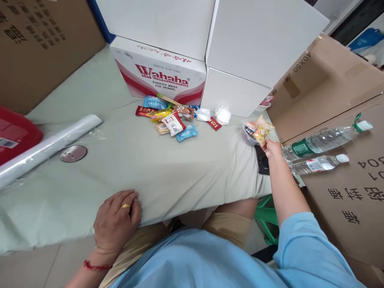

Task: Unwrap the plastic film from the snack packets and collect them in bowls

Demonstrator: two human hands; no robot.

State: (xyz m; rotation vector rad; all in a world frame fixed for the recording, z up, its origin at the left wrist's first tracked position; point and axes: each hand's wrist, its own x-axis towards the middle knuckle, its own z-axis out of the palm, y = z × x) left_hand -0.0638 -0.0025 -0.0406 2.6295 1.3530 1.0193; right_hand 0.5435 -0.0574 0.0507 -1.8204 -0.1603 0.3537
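Note:
Beside the black phone (263,163), my right hand (272,149) pinches the near right rim of a clear plastic bowl (250,140). Wrapped snacks fill the bowl, and a yellow packet (262,133) lies right at my fingertips, which are partly hidden. My left hand (117,219) rests on the table's front edge with its fingers curled in and nothing in them. Farther back lies a pile of wrapped snacks, among them a white and red packet (174,124), a blue packet (187,133) and a small red packet (215,123).
A Wahaha water carton (162,76) and white boxes (240,44) stand along the back. Two water bottles (322,140) are at the right by a cardboard box (345,192). A plastic film roll (51,148) and a round dark lid (73,153) lie at the left.

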